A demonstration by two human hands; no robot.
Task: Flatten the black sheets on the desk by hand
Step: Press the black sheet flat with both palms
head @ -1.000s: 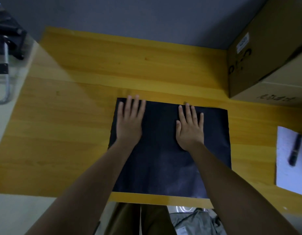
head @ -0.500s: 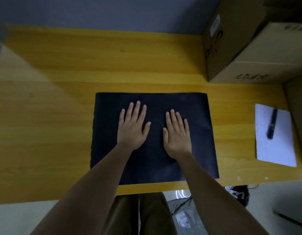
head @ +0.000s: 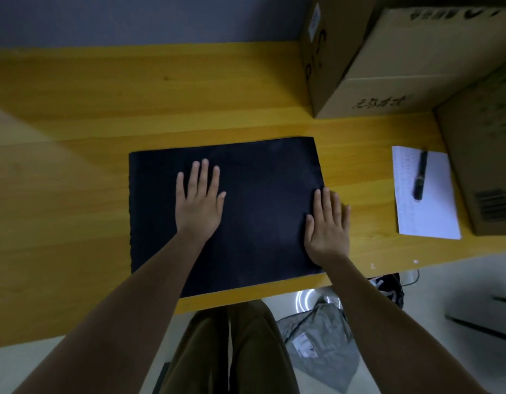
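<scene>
Desk: black sheets under hands.

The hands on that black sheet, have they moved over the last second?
The right hand slid outward to the black sheet's right edge, its fingers now overlapping the desk. The left hand stayed flat left of centre. Nothing was gripped or released.

Overall light: dim, bluish.
Desk: paler band at left of frame, darker shadow toward upper right.
Floor: bright ring-shaped glare at lower centre.
Edges: wide-angle bending.
Focus: soft, box lettering smeared.
</scene>
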